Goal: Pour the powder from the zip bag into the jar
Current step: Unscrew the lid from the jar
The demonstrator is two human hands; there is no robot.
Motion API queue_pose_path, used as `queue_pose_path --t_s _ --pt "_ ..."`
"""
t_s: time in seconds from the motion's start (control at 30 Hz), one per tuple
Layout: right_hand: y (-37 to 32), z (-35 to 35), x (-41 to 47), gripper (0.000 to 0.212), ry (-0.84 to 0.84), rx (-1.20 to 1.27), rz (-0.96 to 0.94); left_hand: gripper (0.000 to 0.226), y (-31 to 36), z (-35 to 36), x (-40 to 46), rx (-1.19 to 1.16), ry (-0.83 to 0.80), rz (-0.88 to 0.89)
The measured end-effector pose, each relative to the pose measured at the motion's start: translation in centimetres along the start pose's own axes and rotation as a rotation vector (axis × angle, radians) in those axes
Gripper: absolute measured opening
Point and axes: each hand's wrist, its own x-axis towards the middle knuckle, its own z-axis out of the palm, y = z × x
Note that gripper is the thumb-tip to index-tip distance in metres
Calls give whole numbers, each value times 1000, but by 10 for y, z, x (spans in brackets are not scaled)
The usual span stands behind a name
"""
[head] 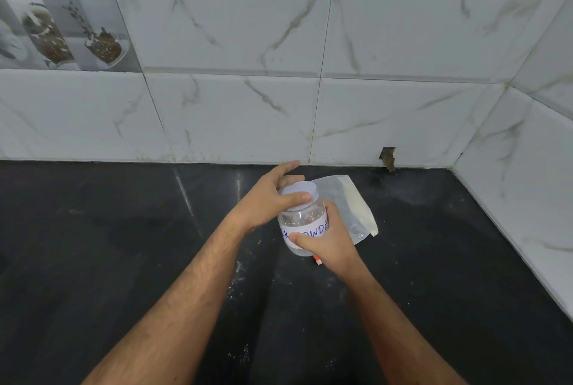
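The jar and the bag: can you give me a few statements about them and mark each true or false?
1. The right hand grips the jar around its labelled body. True.
2. The left hand holds the zip bag. False: it grips the white lid on top of the jar.
3. The zip bag lies on the dark counter behind the jar. True.
4. The jar is full of powder. False: it looks nearly empty.

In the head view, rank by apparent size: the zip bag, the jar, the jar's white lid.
1. Zip bag, though partly hidden behind the jar.
2. Jar, close to it.
3. White lid, clearly smallest.
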Motion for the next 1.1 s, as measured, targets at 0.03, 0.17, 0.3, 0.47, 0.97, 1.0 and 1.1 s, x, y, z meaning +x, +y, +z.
queue_pose_path --t_s 0.03,0.17,0.3,0.47,0.97,1.0,1.1 --pt "1 -1 1 83 4 -1 6 81 -2 -2 -2 0 3 -7" --pt "3 -4 4 85 31 0 30 78 -9 -13 -6 -4 48 -25" --pt "3 -5 5 86 34 0 30 79 -9 -17 -5 8 114 -16" --pt "-2 -1 -1 84 11 15 9 91 2 -8 0 44 56 4" --pt "-4 -3 -6 87 -49 -60 10 80 7 -13 1 376 -52 -27" --pt "-4 -2 -7 88 -54 -67 3 80 10 -13 3 477 -48 -49" --pt "-2 0 -10 90 -55 -81 -21 87 20 -11 5 700 -68 -134"
